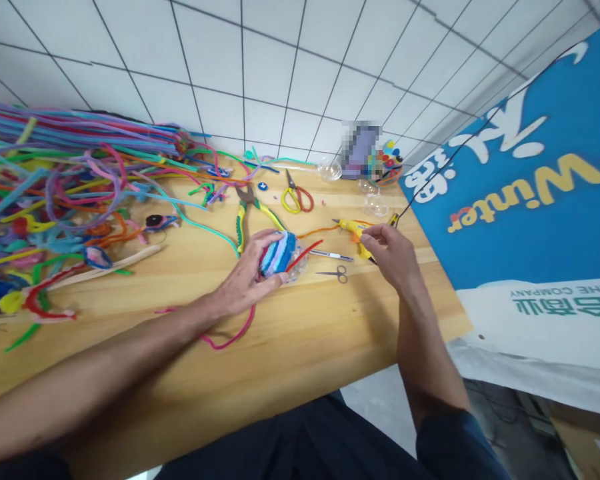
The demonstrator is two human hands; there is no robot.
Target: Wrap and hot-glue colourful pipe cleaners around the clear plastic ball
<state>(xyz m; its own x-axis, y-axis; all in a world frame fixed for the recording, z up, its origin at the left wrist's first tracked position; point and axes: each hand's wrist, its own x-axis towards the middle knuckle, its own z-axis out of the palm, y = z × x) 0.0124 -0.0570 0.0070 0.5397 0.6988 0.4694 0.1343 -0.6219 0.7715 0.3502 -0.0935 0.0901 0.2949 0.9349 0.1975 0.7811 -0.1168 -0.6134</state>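
My left hand (247, 272) is wrapped round a clear plastic ball partly covered with blue, lilac and dark red pipe cleaners (279, 257). A red pipe cleaner (306, 254) sticks out from it to the right. At the table's right side, the closed fingers of my right hand (390, 250) are on a yellow glue gun (353, 229), its nozzle pointing left. Between the hands lie small scissors (341, 273) and a slim pen-like tool (331, 255). Pliers with green and yellow handles (241, 225) rest just beyond my left hand.
Pipe cleaners in many colours (80, 193) are heaped over the left of the wooden table (300, 340). Scissors with yellow and orange handles (298, 198) and clear plastic balls (329, 169) lie farther back. A black cable (447, 163) crosses the blue banner on the right.
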